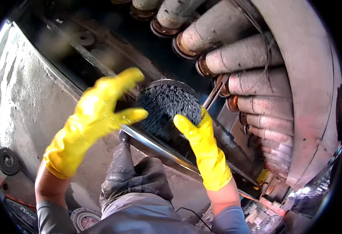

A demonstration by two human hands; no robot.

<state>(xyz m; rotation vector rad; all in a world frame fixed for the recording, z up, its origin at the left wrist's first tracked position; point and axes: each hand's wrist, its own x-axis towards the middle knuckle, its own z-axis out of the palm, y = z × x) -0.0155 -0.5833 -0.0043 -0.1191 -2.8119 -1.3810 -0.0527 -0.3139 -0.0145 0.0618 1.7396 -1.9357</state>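
Both my hands wear yellow rubber gloves. My left hand is raised with its fingers spread, its fingertips by the left edge of a round black wire brush wheel. My right hand grips the lower right rim of that wheel with thumb and fingers. The wheel sits on a shiny metal shaft that runs diagonally below it. My grey trouser leg and knee show beneath the shaft.
A row of dusty grey rollers with rust-brown end caps curves along the right inside a large machine housing. A wet grey metal panel lies at the left. Discs rest on the floor lower left.
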